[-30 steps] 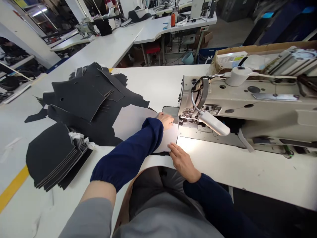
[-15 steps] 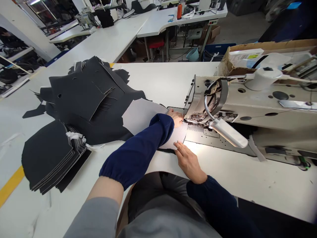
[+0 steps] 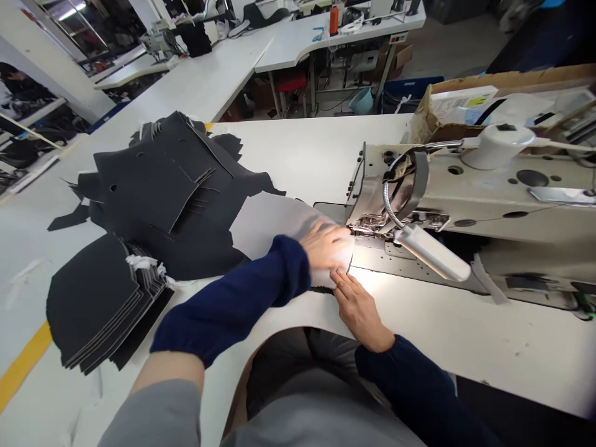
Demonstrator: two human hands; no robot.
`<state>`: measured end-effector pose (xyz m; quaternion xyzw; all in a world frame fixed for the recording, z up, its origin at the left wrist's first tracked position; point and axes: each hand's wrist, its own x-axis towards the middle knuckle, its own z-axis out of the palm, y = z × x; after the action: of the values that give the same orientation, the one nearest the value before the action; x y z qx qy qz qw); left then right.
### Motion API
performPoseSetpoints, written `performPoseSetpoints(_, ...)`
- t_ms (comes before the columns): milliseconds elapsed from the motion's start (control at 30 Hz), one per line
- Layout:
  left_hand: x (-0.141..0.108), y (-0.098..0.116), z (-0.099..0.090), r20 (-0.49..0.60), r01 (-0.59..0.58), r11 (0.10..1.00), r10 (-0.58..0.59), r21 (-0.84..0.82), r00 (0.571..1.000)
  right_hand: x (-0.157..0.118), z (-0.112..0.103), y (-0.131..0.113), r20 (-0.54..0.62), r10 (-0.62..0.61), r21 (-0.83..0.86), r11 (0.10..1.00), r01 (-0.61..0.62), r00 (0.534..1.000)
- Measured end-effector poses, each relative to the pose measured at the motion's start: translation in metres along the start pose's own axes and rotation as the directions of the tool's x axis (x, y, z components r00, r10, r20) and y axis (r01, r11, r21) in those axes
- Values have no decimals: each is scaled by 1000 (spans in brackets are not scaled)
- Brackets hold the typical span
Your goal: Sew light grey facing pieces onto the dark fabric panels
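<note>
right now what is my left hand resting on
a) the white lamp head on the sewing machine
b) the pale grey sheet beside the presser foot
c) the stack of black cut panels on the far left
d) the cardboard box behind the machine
b, the left hand lies spread on the pale grey sheet, just beside the presser foot of the cream sewing machine.

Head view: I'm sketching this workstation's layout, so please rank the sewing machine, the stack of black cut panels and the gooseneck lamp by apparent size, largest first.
1. The sewing machine
2. The stack of black cut panels
3. The gooseneck lamp
</note>
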<state>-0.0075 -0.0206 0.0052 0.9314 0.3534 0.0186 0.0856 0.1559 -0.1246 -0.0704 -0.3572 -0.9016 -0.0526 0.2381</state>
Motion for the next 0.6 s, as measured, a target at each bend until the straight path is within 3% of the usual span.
performPoseSetpoints(100, -40, 14, 9, 83, -110, 992, 114, -54, 990, -1, -1, -2, -18, 9, 25, 1000, -8, 1000)
performPoseSetpoints(200, -60, 19, 19, 123, -63, 996, 71, -68, 990, 0, -7, -5, -8, 64, 73, 995, -64, 998)
performPoseSetpoints(367, -59, 19, 26, 119, -9, 993, 23, -119, 993, -3, -19, -21, 33, 237, 115, 964, -239, 971)
performPoseSetpoints(600, -48, 36, 24, 149, 73, 997, -74, 12, 986, -5, -9, -35, 103, 93, 98, 990, -103, 990)
